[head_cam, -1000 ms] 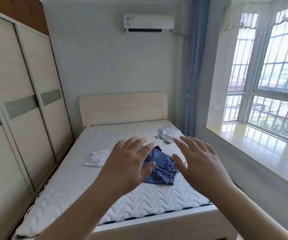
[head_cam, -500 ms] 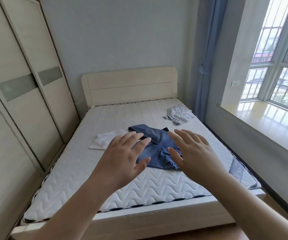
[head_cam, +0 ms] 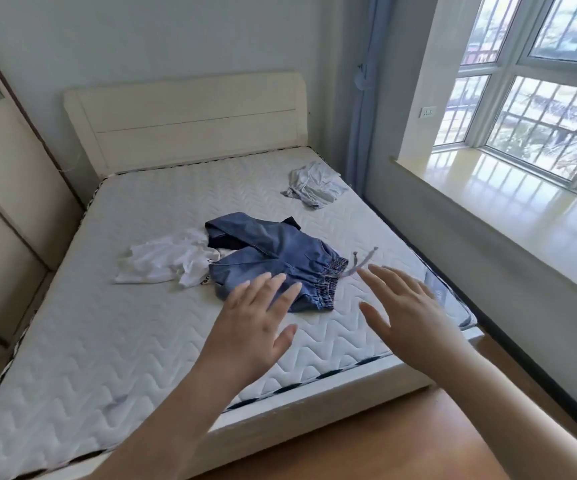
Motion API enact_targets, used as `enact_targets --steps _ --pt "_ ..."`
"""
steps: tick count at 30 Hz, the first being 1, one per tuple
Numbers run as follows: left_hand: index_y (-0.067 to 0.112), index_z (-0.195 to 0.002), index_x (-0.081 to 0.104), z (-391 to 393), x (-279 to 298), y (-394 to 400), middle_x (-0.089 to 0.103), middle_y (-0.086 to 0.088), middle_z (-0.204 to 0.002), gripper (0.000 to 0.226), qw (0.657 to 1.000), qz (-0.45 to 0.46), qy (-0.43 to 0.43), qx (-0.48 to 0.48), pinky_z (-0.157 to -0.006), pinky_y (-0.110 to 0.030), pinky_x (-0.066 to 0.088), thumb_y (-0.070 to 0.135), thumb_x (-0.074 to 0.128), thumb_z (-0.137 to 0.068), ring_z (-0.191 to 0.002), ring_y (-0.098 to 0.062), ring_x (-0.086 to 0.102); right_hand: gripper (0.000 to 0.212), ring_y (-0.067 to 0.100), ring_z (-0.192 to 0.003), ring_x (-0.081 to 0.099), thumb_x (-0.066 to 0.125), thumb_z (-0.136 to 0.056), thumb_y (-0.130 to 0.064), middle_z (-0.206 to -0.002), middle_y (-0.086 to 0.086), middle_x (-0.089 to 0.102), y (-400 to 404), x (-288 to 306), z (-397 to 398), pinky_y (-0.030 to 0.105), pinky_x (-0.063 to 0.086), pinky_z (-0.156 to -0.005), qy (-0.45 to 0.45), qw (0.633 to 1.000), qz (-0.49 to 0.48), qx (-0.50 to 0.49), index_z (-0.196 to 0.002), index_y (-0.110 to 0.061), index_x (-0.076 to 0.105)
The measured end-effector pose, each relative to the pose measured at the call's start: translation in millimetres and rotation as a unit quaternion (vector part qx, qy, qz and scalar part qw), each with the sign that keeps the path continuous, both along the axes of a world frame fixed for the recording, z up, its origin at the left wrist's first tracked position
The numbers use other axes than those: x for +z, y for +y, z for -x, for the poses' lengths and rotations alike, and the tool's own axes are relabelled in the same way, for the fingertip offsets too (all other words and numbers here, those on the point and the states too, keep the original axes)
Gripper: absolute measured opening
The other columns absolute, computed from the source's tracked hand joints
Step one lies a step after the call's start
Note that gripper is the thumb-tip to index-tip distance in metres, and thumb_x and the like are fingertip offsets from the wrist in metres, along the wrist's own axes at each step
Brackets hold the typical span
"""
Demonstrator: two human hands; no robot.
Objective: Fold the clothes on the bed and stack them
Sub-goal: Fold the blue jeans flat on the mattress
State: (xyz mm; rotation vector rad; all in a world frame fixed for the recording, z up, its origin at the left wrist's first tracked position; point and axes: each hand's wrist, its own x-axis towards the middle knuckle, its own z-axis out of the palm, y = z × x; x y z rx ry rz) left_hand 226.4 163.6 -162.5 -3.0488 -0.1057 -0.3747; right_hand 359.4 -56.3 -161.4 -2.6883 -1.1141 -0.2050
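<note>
Fingers (head_cam: 273, 289) spread wide on the left hand (head_cam: 256, 327), and the right hand (head_cam: 405, 313) matches it, palm down, nothing gripped in either. Only the head view here: both arms reach out over the foot edge of the mattress (head_cam: 107, 341), hands hovering above the quilted surface, apparently not touching cloth. The denim shorts (head_cam: 273, 258) lie crumpled near the middle, toward the right edge, elastic waistband turned to the hands and the drawstring (head_cam: 363, 261) trailing loose just beyond the right fingertips. That open spread looks like a reach to pin and flatten the shorts, the nearest piece. Tucked partly under their left side is a white garment (head_cam: 166, 261), rumpled. Up by the far right corner, near the headboard (head_cam: 190, 116), a pale grey garment (head_cam: 315, 185) sits bunched, well apart from the others. Nothing folded, nothing stacked, so I judge the job is right at its start.
</note>
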Motion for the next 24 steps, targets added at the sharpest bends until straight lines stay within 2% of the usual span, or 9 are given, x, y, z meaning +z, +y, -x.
enact_targets --steps 3,7,12,16,19,24 --pt "0.018 -0.139 0.056 -38.2 -16.0 -3.3 0.059 -0.009 -0.136 0.059 1.000 -0.003 0.022 -0.004 -0.103 -0.045 0.045 0.047 0.036 -0.091 -0.127 -0.028 0.055 0.057 0.014 -0.144 0.028 0.036 -0.100 -0.049 -0.155 -0.008 0.034 -11.6 -22.7 -34.2 0.033 0.022 -0.116 0.012 1.000 0.015 -0.007 -0.152 -0.028 0.031" --pt "0.019 -0.136 0.058 -97.3 -42.8 -11.4 0.059 -0.009 -0.136 0.057 1.000 -0.001 0.024 -0.013 -0.099 -0.044 0.047 0.042 0.065 -0.085 -0.126 -0.027 0.057 0.058 0.012 -0.146 0.024 0.033 -0.100 -0.052 -0.158 -0.009 0.030 -20.7 -52.4 -86.9 0.032 0.020 -0.117 0.043 0.999 0.025 -0.014 -0.153 -0.029 0.027" --pt "0.018 -0.132 0.062 -165.3 -61.6 -21.8 0.059 -0.010 -0.136 0.066 0.999 0.006 0.050 0.012 -0.095 -0.044 0.050 0.040 0.080 -0.073 -0.125 -0.027 0.058 0.058 0.010 -0.148 0.016 0.032 -0.102 -0.049 -0.160 -0.010 0.022 -16.1 -78.9 -154.6 0.030 0.016 -0.118 0.076 0.997 0.029 0.010 -0.155 -0.030 0.020" --pt "0.021 -0.139 0.056 -196.0 -83.8 -25.7 0.052 -0.008 -0.144 0.065 0.994 0.007 0.109 0.027 -0.103 -0.041 0.045 0.042 0.074 -0.080 -0.132 -0.025 0.051 0.058 0.011 -0.148 0.015 0.034 -0.102 -0.046 -0.160 -0.010 0.022 -5.3 -100.2 -200.2 0.030 0.015 -0.118 0.108 0.992 0.044 0.036 -0.155 -0.030 0.017" --pt "0.020 -0.128 0.066 -206.9 -102.9 -22.2 0.062 -0.007 -0.132 0.068 0.990 0.022 0.134 0.046 -0.090 -0.039 0.054 0.042 0.084 -0.066 -0.120 -0.025 0.062 0.059 0.012 -0.148 0.015 0.032 -0.102 -0.046 -0.160 -0.009 0.021 6.5 -124.6 -224.4 0.031 0.014 -0.117 0.126 0.989 0.074 0.036 -0.156 -0.029 0.014" --pt "0.019 -0.126 0.067 -216.8 -141.3 -5.3 0.065 -0.007 -0.128 0.069 0.987 0.049 0.140 0.055 -0.088 -0.040 0.055 0.039 0.086 -0.063 -0.115 -0.025 0.064 0.059 0.017 -0.146 0.020 0.035 -0.101 -0.045 -0.158 -0.006 0.026 40.3 -160.4 -247.6 0.035 0.020 -0.114 0.156 0.984 0.081 -0.004 -0.154 -0.026 0.019"
